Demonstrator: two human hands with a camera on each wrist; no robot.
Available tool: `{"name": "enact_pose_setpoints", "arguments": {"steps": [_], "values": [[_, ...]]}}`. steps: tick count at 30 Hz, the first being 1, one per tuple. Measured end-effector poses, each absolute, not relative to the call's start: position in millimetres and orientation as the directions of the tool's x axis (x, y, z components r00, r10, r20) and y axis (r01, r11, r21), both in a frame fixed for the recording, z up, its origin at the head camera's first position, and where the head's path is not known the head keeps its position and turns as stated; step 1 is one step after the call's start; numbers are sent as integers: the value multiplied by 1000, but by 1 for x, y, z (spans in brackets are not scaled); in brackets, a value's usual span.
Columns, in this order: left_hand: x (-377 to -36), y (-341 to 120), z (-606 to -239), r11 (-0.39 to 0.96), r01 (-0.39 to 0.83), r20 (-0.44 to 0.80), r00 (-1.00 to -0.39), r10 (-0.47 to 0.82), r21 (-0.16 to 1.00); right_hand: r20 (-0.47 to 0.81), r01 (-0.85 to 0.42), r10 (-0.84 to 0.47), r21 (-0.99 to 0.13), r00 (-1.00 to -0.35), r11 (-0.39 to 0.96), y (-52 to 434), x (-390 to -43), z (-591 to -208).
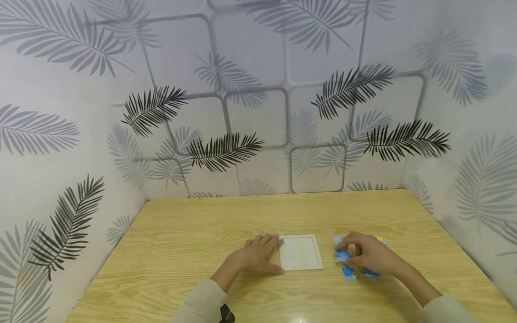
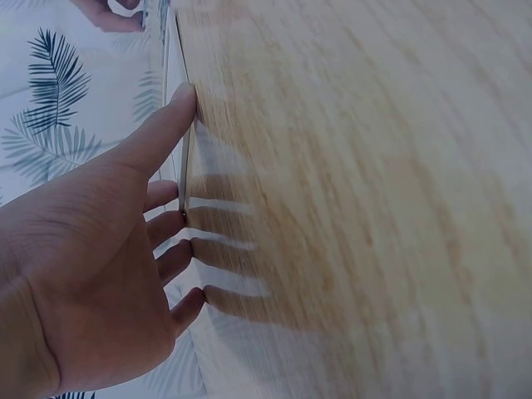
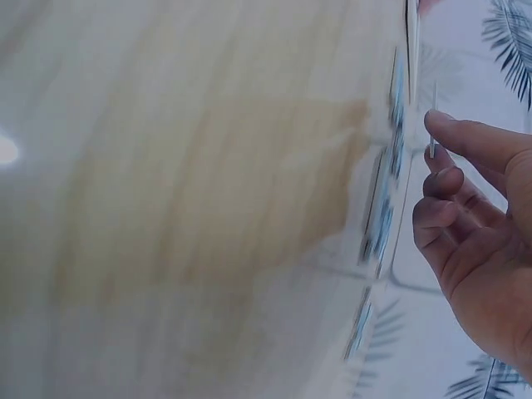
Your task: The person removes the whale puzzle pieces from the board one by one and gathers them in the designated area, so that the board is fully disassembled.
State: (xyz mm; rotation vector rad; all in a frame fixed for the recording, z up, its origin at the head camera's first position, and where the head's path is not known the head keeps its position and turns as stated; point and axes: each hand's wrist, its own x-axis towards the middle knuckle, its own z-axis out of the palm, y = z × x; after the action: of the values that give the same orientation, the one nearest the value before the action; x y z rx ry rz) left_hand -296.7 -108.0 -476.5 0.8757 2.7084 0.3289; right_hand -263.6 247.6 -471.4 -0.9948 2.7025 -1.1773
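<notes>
A square white puzzle tray (image 1: 300, 254) lies flat on the table, its inside bare. My left hand (image 1: 256, 256) rests at the tray's left side, thumb near the front corner and fingers spread toward the back corner. In the left wrist view, the left hand (image 2: 100, 258) has its thumb and fingertips right at the tray's thin edge. Right of the tray, my right hand (image 1: 375, 256) pinches a blue jigsaw piece (image 1: 343, 255) between thumb and fingers. Seen edge-on in the right wrist view, the piece (image 3: 435, 93) stands clear of the table. The palm partly hides the pieces beneath.
Several loose jigsaw pieces lie under and around the right hand: a blue one (image 1: 348, 272) in front, another (image 1: 370, 273) beside it, and one with a yellow sun (image 1: 380, 238) behind. The wooden table (image 1: 202, 224) meets leaf-patterned walls (image 1: 258, 175) at its back and sides.
</notes>
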Motion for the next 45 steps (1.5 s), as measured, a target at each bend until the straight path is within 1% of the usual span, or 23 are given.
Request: {"name": "enact_pose_setpoints", "arguments": {"steps": [6,10,15,24,27,32,37,45], "values": [[-292,-107,-470,791,537,-196,-776,599,293,191,-506,-524,-653,-830,564,273,-256,-472],[-293,-108,-472,794,531,-194,-781,594,295,207,-510,-519,-659,-829,553,286,-252,-471],[-299,-108,-483,791,529,-180,-784,594,306,245,-544,-519,-620,-819,565,301,-249,-471],[-303,-108,-489,780,548,-158,-778,608,301,181,-480,-486,-631,-855,609,330,-241,-474],[-305,-108,-489,780,551,-155,-778,608,297,191,-482,-477,-623,-858,617,339,-239,-474],[-306,-109,-491,781,552,-151,-780,608,294,217,-506,-485,-610,-847,610,349,-235,-476],[-305,-109,-492,784,543,-153,-784,602,301,217,-519,-509,-627,-833,581,356,-232,-479],[-303,-108,-490,789,537,-161,-786,597,299,234,-575,-592,-657,-771,488,360,-233,-484]]}}
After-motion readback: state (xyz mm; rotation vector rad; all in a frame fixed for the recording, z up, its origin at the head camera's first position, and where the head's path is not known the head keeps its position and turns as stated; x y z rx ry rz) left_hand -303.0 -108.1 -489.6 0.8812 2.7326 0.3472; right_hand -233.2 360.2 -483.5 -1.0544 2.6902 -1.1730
